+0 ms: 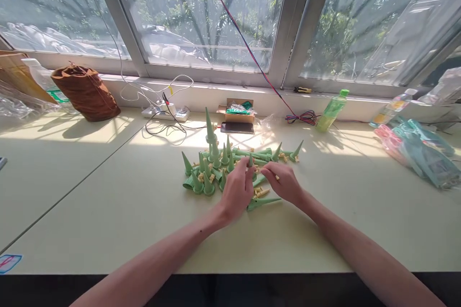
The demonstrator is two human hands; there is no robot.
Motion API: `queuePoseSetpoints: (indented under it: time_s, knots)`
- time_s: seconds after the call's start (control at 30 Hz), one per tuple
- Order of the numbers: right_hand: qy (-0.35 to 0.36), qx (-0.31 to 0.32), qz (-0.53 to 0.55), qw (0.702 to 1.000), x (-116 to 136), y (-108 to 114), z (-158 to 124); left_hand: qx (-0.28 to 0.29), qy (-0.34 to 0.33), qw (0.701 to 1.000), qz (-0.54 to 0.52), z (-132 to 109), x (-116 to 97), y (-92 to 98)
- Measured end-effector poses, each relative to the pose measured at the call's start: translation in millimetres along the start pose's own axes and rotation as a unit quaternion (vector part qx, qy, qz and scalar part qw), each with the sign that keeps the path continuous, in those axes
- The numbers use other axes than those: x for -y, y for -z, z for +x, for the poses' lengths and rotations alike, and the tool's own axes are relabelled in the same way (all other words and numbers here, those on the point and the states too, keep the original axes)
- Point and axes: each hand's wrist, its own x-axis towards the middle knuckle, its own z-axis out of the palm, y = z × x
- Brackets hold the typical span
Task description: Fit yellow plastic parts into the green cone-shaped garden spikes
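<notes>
My left hand (237, 189) is closed around a small green cone (251, 159), whose tip pokes up between the fingers. Close to its right, my right hand (283, 181) has its fingers pinched together, and a bit of pale yellow shows beside them; what they grip is hard to make out. Around both hands spreads a pile of green cones, several standing upright like the one at front left (209, 186). A longer green cone (264, 203) lies on its side below the hands. Small pale yellow pieces (261, 193) are scattered among the cones.
On the pale table (144, 230), a black phone (236, 127) lies before a small cardboard box (239, 114). A power strip (165, 113) with cables and a brown drawstring bag (86, 93) stand left. At right are a green bottle (332, 111) and plastic bags (425, 153).
</notes>
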Motion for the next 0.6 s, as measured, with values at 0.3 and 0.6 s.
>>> queuePoseSetpoints:
  time_s: [0.3, 0.6]
  knots:
    - [-0.015, -0.003, 0.042, 0.999, 0.3, 0.6, -0.7, -0.01, 0.006, 1.0, -0.003, 0.5, 1.9, -0.5]
    - [0.009, 0.006, 0.026, 1.0, 0.7, 0.0, -0.8, -0.011, 0.007, 1.0, 0.011, 1.0, 0.3, -0.2]
